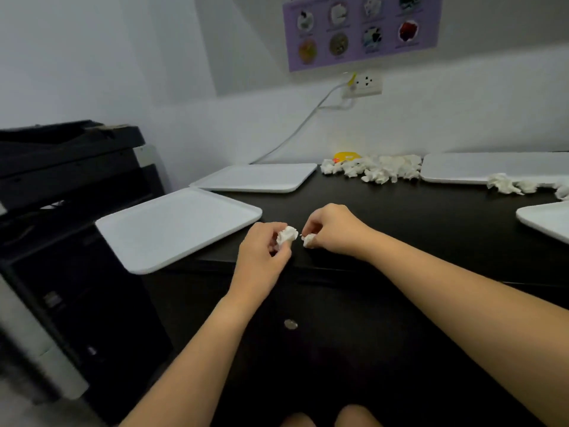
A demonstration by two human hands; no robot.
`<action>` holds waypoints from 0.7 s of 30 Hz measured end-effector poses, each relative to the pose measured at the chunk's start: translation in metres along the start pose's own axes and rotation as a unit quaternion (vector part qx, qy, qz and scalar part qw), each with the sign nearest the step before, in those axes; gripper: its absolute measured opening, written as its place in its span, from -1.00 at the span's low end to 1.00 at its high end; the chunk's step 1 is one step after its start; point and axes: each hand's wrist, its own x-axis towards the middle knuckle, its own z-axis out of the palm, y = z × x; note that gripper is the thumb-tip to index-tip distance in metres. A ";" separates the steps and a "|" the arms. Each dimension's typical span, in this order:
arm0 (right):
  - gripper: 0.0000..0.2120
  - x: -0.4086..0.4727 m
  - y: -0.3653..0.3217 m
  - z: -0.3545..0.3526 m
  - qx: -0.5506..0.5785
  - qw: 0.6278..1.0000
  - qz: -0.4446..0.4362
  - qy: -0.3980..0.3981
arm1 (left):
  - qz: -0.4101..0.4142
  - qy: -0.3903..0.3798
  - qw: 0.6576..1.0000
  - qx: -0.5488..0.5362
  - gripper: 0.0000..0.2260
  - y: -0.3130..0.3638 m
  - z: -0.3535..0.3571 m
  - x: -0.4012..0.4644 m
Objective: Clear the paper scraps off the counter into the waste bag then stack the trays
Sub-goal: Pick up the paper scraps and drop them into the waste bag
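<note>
Head view: over the dark bench (400,229), the left hand (261,245) pinches a crumpled white paper scrap (287,234) and the right hand (334,229) pinches a smaller white scrap (308,240). More white scraps (375,168) lie far right between flat white plastic trays (175,226).

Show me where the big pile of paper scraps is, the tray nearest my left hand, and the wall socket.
pile of paper scraps (377,167): head view, middle of the heap by the wall.
nearest tray (175,228): head view, its bare flat middle.
wall socket (366,83): head view, its white faceplate.
</note>
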 end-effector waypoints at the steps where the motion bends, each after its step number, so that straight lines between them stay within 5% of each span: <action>1: -0.86 -0.003 -0.014 0.010 0.007 1.000 -0.019 -0.007 | -0.011 0.049 0.998 -0.030 -0.80 -0.006 -0.014 -0.020; 5: -0.85 -0.016 -0.069 0.059 0.009 0.992 -0.116 -0.046 | -0.072 0.186 0.978 -0.063 -0.78 -0.046 -0.071 -0.086; 11: -0.82 -0.031 -0.125 0.174 -0.032 0.961 -0.217 -0.167 | -0.211 0.179 0.961 0.019 -0.80 -0.139 -0.133 -0.172; 21: -0.85 -0.037 -0.128 0.370 0.088 0.930 -0.044 -0.353 | -0.472 0.096 0.872 0.086 -0.76 -0.268 -0.164 -0.324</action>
